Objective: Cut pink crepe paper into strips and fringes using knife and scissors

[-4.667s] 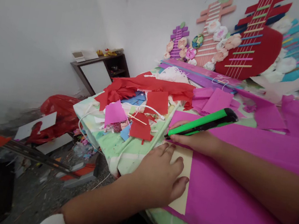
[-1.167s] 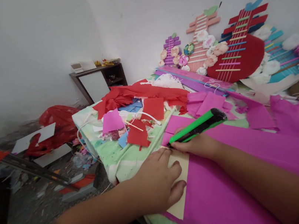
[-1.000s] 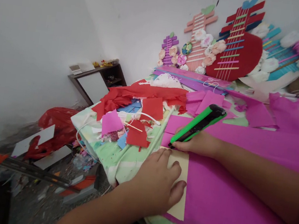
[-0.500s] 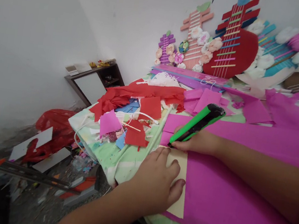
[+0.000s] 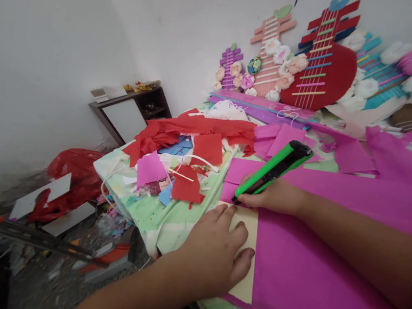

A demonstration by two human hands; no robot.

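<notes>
My right hand is closed around a green and black cutter-like tool. The tool's tip touches down at the top edge of a cream card, on a large magenta sheet. My left hand lies on the card with its fingers spread, its fingertips close to the tool's tip. Short lines or cuts mark the magenta strip left of my right hand.
Red paper pieces, a pink square and a white cable lie on the green cloth. Decorated guitar shapes lean on the wall. A cabinet stands beyond the table's left edge.
</notes>
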